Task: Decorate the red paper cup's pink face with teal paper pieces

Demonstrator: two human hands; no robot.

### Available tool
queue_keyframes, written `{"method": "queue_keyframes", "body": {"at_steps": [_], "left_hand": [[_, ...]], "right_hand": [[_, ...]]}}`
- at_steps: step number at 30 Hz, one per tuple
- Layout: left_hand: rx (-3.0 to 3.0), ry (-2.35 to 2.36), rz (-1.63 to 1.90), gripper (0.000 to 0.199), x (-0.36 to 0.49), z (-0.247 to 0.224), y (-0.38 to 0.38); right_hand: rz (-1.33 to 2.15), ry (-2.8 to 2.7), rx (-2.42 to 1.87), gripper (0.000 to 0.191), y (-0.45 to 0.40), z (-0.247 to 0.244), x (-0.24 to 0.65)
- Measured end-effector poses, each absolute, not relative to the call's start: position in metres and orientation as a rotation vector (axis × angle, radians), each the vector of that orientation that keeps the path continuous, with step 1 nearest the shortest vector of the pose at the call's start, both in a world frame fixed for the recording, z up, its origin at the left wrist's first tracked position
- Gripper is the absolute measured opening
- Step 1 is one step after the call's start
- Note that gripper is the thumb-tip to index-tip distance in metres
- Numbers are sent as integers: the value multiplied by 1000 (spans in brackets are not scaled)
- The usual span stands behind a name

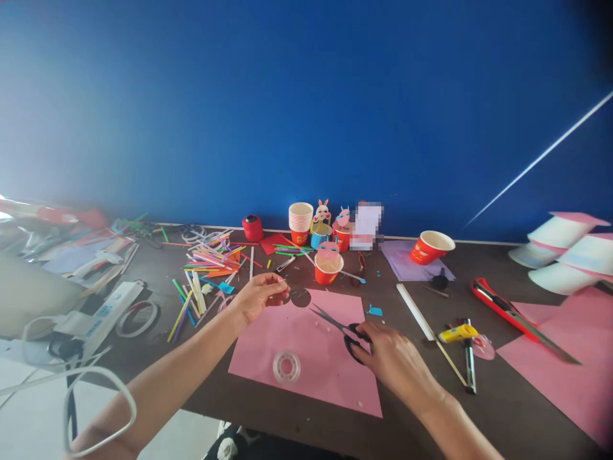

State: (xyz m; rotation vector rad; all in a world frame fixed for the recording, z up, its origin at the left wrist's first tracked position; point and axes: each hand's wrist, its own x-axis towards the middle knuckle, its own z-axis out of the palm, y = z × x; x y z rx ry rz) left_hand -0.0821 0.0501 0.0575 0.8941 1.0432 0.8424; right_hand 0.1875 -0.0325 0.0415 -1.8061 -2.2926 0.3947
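My right hand (390, 358) grips black-handled scissors (330, 317), their blades parted a little and pointing left over a pink sheet of paper (335, 377). Left of the blades, my left hand (263, 295) is closed in a pinch above the sheet's far edge. Whatever sits between its fingertips is too small to make out. That far edge has a rounded notch cut into it. On the sheet's near part lies a clear roll of tape (287, 367). Just beyond stands a red paper cup (329, 273) with a pink paper figure on top.
Stacked paper cups (301, 220) stand by the blue wall, near a red thread spool (251, 228). Coloured straws (215, 252) lie heaped left, beside a power strip (112, 313). On the right are a tilted red cup (431, 248), a red utility knife (522, 316) and a yellow tube (458, 333).
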Motion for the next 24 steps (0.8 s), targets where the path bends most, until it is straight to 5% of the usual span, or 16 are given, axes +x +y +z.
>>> {"method": "queue_keyframes", "body": {"at_steps": [9, 14, 19, 24], "left_hand": [[1074, 1025, 900, 26, -59, 64, 79], [1204, 1005, 904, 29, -54, 68, 88], [1459, 1032, 857, 32, -45, 77, 87], [1641, 1045, 916, 39, -38, 83, 84]], "right_hand": [[340, -2644, -1991, 14, -17, 35, 187], [447, -2682, -1689, 4, 15, 78, 182], [609, -2240, -1372, 20, 65, 131, 155], [810, -2336, -1255, 9, 90, 133, 129]]}}
